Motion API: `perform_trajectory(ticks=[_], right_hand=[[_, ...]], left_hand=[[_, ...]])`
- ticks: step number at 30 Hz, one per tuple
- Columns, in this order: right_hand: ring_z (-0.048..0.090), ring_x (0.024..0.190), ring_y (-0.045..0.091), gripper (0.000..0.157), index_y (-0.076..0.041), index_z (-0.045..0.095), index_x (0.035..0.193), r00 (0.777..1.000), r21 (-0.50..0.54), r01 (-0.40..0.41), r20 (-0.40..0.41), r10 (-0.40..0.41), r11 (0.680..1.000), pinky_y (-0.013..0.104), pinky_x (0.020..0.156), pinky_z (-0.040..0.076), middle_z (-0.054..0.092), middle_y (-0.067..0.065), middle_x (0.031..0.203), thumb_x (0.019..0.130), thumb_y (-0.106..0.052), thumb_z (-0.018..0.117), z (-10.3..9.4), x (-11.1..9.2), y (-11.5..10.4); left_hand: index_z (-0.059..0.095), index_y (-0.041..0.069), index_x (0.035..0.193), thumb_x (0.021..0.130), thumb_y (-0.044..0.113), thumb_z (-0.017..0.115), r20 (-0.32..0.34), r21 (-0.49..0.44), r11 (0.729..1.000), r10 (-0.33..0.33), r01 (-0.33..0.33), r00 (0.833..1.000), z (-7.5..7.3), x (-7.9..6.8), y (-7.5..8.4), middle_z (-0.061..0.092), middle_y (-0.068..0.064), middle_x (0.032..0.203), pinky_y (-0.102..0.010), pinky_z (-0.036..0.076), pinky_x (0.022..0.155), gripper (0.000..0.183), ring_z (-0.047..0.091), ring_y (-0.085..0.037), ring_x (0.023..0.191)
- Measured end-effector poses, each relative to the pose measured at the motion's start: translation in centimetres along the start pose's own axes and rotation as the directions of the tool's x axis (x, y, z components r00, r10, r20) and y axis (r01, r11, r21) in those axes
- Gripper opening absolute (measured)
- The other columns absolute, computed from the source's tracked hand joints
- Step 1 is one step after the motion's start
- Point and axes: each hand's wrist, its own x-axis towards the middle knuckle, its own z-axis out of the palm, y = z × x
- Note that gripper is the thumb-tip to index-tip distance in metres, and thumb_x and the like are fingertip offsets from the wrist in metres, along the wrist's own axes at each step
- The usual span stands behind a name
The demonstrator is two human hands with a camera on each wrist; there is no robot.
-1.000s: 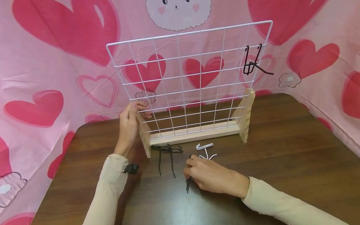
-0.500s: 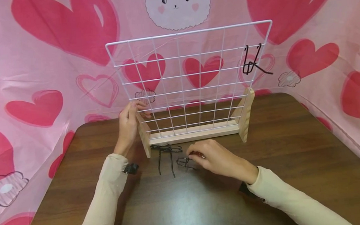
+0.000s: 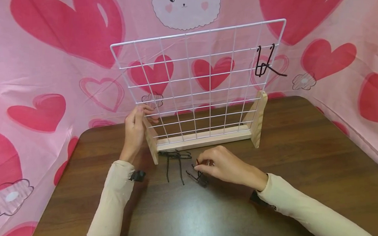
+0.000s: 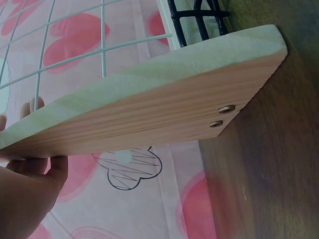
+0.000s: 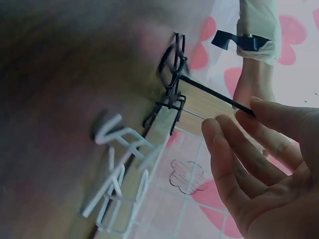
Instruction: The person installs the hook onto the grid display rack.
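Right side changed most: over the last half second the held black wire hook with a straight prong (image 5: 218, 96) had swung to a different angle, blurred in the head view. The right hand (image 3: 222, 164) had hardly shifted in that time. Its thumb and a finger pinched the prong's end; the other fingers curved loosely. Hook was just in front of the grid stand, well below the grid; whether it touched the dark wood-grain table (image 3: 295, 154), could not tell. Judged: the hook was being reoriented in the grasp, not yet hung.

Left hand (image 3: 135, 126) unchanged, thumb and fingers gripping either side of the pale wooden stand's left side board (image 4: 164, 99). Judged: a steadying hold.

Counts. One white wire grid (image 3: 192, 95), upright, leaning slightly. One pale wooden stand (image 3: 203, 140): two side boards, one crossbar. Two metal screw heads (image 4: 227, 108) low on the left board. One black hook hung at the grid's upper right (image 3: 263, 66). One in the right hand. A tangle of black wire hooks (image 3: 175, 156) by the stand's left foot, two prongs showing, full number unclear. White wire hooks (image 5: 98, 194) beside the crossbar, overlapping; count not settled.
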Motion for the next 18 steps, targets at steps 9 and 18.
perform_trajectory(ticks=[9,18], right_hand=[[0.068,0.089,0.005,0.018,-0.008,0.076,0.108,0.985,0.213,-0.151,0.12,0.127,0.965,0.028,0.077,0.058,0.076,0.001,0.103,0.097,-0.019,0.066,0.1,0.0,1.0],[0.068,0.098,0.005,0.02,-0.01,0.077,0.106,0.979,0.269,-0.151,0.176,0.105,0.951,0.027,0.085,0.056,0.075,-0.004,0.102,0.1,-0.023,0.062,0.0,0.1,1.3]], left_hand=[[0.062,-0.011,0.107,0.11,0.021,0.036,0.003,0.005,1.0,0.0,0.0,1.0,0.0,0.0,0.0,0.07,-0.014,0.087,-0.035,0.061,0.072,0.041,0.07,-0.033,0.073],[0.063,-0.009,0.108,0.11,0.023,0.036,0.001,0.03,1.0,-0.01,0.01,1.0,0.0,0.0,0.2,0.071,-0.012,0.087,-0.034,0.06,0.072,0.043,0.07,-0.033,0.073]])
